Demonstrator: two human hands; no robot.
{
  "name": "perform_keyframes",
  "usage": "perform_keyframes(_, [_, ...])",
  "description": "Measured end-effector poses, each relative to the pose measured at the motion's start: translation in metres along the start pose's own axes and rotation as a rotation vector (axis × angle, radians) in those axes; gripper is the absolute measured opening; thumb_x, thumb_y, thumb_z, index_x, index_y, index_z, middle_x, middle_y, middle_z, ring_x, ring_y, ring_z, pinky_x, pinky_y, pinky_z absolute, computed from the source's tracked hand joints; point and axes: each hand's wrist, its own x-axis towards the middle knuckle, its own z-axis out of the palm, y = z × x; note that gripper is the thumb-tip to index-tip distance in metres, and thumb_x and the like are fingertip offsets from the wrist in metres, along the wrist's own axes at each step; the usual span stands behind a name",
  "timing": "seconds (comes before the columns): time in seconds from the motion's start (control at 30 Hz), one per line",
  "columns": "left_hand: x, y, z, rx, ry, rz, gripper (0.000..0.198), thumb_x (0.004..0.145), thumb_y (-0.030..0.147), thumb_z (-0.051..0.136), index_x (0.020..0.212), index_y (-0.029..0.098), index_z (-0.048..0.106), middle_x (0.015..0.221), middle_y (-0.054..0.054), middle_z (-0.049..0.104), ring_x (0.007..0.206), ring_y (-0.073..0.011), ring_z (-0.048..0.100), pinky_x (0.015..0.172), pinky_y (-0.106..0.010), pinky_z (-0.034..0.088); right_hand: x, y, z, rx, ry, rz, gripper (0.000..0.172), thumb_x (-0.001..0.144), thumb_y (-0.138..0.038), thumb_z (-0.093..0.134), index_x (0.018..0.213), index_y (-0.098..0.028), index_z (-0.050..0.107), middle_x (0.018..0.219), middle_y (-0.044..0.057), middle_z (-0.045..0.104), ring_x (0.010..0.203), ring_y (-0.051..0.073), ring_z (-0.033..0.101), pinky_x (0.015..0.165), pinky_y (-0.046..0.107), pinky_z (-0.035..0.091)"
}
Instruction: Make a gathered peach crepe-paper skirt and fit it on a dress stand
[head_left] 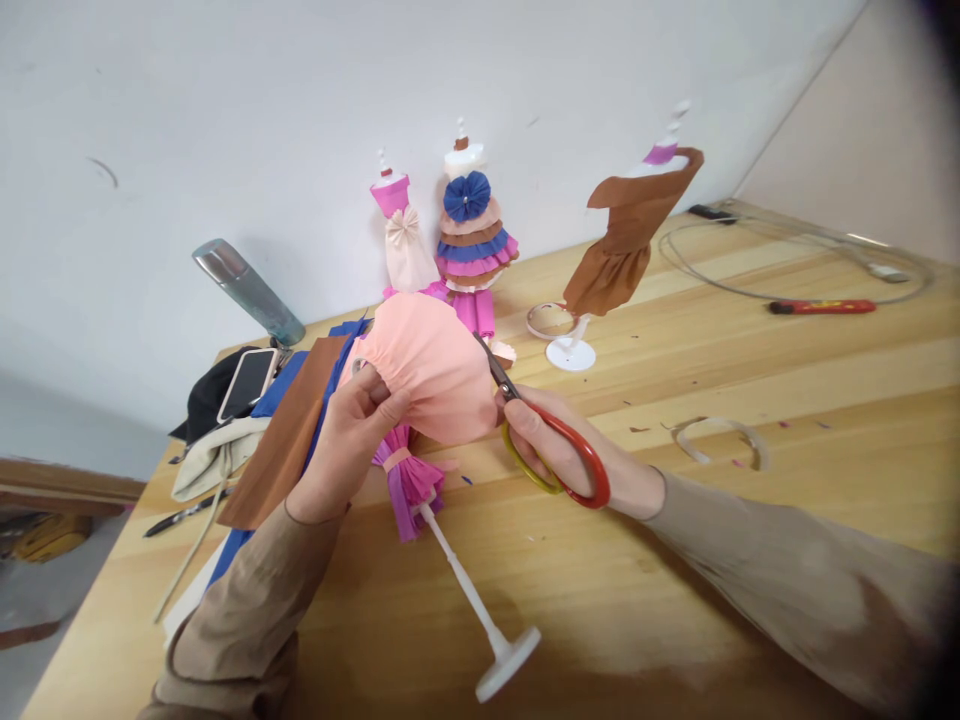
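My left hand (349, 430) pinches the gathered edge of a pale pink crepe-paper skirt (435, 365), which fans out to the right. In my right hand (551, 430) are scissors (566, 445) with one red and one yellow handle loop. Their dark blades point up and left by the skirt's right edge; whether they touch the paper I cannot tell. Fingers of the right hand are close to that same edge. Below the skirt, a small white dress stand (469, 590) lies tilted on the table, with a magenta and purple paper piece (409, 480) tied by a pink band.
Dressed mini mannequins stand behind: one pink and cream (405, 235), one with tiered ruffles (476, 235), one in brown (626, 235). Brown paper (289, 430), a phone (247, 383) and a pen (180, 515) lie left. Tape rolls (720, 440), a red knife (821, 307) and a cable lie right.
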Motion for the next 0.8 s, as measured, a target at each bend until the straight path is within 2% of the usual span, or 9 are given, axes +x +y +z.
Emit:
perform_keyframes(0.17, [0.001,0.001,0.0,-0.126,0.042,-0.036,0.036,0.085,0.027,0.071,0.119,0.018,0.069,0.125,-0.011,0.07,0.119,-0.0269,0.064,0.094,-0.035,0.053,0.002,0.008,0.004,0.174,0.03,0.14,0.052,0.09,-0.072,0.042,0.08,-0.021,0.047,0.044,-0.007,0.043,0.036,0.01,0.038,0.036,0.023,0.029])
perform_keyframes(0.27, [0.003,0.002,0.0,-0.213,0.101,-0.093,0.036,0.081,0.03,0.074,0.115,0.018,0.07,0.119,-0.011,0.072,0.113,-0.026,0.066,0.089,-0.033,0.055,0.005,0.012,0.006,0.272,0.068,0.186,0.054,0.086,-0.074,0.047,0.088,-0.021,0.05,0.041,-0.008,0.043,0.032,0.01,0.039,0.034,0.022,0.031])
perform_keyframes(0.43, [0.005,0.004,-0.002,-0.31,0.163,-0.162,0.031,0.078,0.033,0.075,0.103,0.015,0.072,0.106,-0.01,0.074,0.095,-0.021,0.069,0.077,-0.028,0.056,0.009,0.014,0.006,0.33,0.057,0.21,0.05,0.085,-0.071,0.052,0.088,-0.021,0.048,0.043,-0.008,0.045,0.033,0.009,0.039,0.035,0.022,0.031])
perform_keyframes(0.6, [0.005,0.004,-0.005,-0.368,0.195,-0.216,0.029,0.078,0.031,0.074,0.102,0.014,0.071,0.094,-0.006,0.072,0.079,-0.0156,0.067,0.069,-0.026,0.055,0.007,0.012,0.006,0.327,0.042,0.208,0.049,0.086,-0.069,0.052,0.087,-0.021,0.047,0.045,-0.009,0.044,0.034,0.009,0.039,0.036,0.022,0.031])
perform_keyframes(0.8, [0.002,0.005,0.001,-0.312,0.144,-0.164,0.03,0.08,0.032,0.073,0.105,0.015,0.071,0.098,-0.008,0.073,0.085,-0.018,0.067,0.07,-0.026,0.053,0.003,0.008,0.005,0.222,-0.003,0.139,0.047,0.087,-0.067,0.052,0.091,-0.021,0.05,0.048,-0.007,0.047,0.039,0.011,0.043,0.04,0.024,0.036])
